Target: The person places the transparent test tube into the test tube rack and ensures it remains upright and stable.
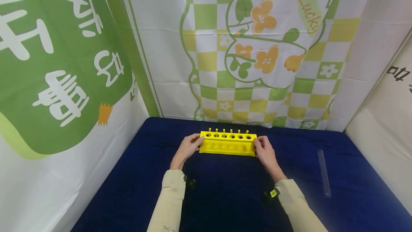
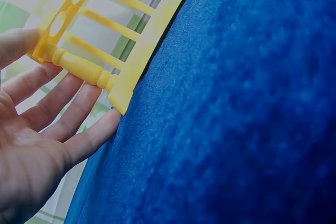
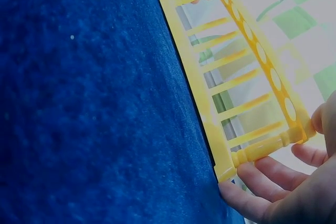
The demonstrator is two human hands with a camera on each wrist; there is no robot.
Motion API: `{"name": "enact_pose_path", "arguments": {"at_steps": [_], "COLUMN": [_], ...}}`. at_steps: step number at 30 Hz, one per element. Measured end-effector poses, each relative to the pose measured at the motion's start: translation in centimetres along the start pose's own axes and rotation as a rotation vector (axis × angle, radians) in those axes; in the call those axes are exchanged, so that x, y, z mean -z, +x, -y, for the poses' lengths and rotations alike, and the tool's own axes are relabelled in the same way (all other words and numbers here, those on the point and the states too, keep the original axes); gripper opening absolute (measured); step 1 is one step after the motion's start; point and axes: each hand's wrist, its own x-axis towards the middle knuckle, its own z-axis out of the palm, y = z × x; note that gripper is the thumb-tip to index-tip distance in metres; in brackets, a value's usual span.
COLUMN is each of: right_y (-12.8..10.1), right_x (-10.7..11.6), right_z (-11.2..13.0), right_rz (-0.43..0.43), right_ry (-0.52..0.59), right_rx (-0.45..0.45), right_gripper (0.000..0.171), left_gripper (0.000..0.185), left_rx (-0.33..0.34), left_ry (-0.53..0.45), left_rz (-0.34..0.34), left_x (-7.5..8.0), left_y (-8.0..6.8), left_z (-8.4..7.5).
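A yellow test tube rack [image 1: 227, 140] stands at the far part of the table, with a row of round holes along its top and a row of upright pegs. My left hand [image 1: 187, 148] holds its left end, thumb at the top bar and fingers against the turned end post [image 2: 81, 67]. At the opposite end my right hand [image 1: 266, 153] grips the rack the same way, its fingers along the other post [image 3: 268, 147]. In the right wrist view the rack's base [image 3: 195, 87] sits close over the blue cloth. No tubes are in the holes.
A clear test tube [image 1: 324, 174] lies on the dark blue tablecloth [image 1: 225, 196] to the right of my right forearm. Printed curtains [image 1: 167, 56] hang close behind the table and along both sides.
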Motion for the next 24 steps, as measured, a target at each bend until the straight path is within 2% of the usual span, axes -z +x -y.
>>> {"name": "enact_pose_path", "arguments": {"at_steps": [24], "right_y": [0.3], "right_x": [0.9], "right_z": [-0.7], "right_rz": [-0.015], "right_ry": [-0.006], "right_rx": [0.013], "right_gripper": [0.044], "left_gripper": [0.054], "left_rx": [-0.022], "left_ry": [0.025], "left_rz": [-0.008], "left_x": [-1.3], "left_y": [0.2], "left_z": [-0.4]}}
